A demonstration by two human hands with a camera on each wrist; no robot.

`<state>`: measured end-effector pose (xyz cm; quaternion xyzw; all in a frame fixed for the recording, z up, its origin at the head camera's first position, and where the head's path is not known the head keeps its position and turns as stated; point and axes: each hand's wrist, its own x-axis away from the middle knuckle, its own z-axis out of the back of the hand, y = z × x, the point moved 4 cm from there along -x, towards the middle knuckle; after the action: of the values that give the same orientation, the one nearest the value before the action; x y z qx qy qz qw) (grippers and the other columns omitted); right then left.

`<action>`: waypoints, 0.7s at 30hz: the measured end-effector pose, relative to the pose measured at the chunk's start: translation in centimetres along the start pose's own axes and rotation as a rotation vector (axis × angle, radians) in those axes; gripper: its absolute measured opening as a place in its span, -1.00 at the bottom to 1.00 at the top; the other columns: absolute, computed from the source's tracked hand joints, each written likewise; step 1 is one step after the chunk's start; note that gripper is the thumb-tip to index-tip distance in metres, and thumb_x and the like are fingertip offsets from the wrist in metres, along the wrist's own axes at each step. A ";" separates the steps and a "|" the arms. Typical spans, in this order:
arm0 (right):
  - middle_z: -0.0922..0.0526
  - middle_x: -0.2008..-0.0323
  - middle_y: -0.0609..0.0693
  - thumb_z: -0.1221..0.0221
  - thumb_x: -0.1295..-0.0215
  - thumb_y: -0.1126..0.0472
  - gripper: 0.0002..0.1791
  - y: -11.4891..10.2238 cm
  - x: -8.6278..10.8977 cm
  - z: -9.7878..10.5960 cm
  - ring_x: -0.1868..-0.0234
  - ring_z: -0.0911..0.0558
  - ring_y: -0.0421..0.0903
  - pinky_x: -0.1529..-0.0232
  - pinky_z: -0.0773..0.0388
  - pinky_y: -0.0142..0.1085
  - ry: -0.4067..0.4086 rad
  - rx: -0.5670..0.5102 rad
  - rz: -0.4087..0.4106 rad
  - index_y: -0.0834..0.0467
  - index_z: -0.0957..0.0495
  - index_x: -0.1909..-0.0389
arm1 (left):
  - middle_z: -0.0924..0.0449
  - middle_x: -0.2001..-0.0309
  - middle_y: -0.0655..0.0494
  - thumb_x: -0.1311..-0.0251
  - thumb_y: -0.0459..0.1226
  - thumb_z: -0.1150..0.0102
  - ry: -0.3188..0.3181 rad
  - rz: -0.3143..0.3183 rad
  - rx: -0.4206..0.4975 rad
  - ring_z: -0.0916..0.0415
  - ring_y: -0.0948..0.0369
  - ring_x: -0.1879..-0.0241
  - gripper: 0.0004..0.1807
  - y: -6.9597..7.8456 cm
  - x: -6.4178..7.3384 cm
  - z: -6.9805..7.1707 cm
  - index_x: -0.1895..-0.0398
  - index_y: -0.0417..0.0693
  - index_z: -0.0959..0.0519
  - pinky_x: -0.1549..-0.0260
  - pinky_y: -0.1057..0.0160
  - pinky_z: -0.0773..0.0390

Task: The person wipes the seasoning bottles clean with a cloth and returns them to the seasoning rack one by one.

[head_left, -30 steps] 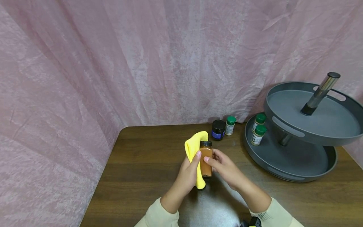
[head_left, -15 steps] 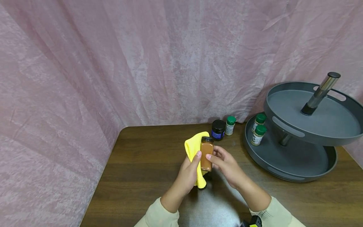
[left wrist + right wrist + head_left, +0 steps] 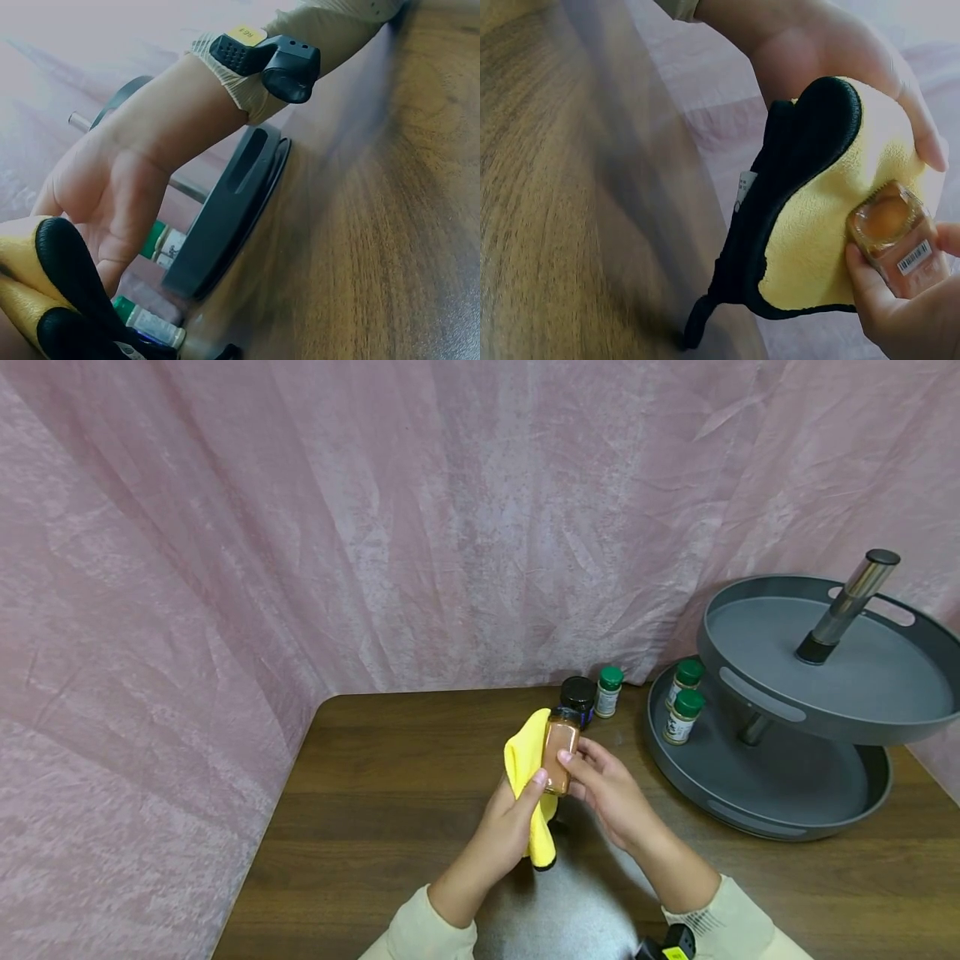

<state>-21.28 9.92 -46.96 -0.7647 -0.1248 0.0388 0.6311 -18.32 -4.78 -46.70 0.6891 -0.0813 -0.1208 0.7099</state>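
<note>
Fuzzy cloth, smooth glossy jar

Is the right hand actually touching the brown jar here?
Touching. The right wrist view shows it: the right hand grips the brown jar, pressed against its side with no gap.

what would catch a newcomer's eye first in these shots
The bright yellow cloth with black edging likely wins: the left hand holds it just below the middle of the head view, beside the clear square jar of brown contents in the right hand. The big dark-grey two-tier round tray stand likely follows, on the right side of the wooden table, with two small green-capped jars on its lower tier.
</note>
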 end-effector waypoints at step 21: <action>-0.48 -0.09 0.30 -0.20 -0.42 0.22 -0.44 0.2 0.8 -1.4 -0.03 -0.60 -0.01 0.03 -0.61 -0.35 -0.110 0.245 0.060 0.34 -0.28 -0.33 | -0.53 -0.01 -0.19 -0.59 0.02 0.20 0.064 0.047 0.142 -0.58 0.20 0.13 -0.47 0.0 -0.5 1.3 -0.33 -0.21 -0.27 0.09 0.21 -0.58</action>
<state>-20.18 8.69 -46.83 -0.6819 -0.1305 0.1143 0.7105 -19.18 -5.84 -46.63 0.7391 -0.0832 -0.0761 0.6640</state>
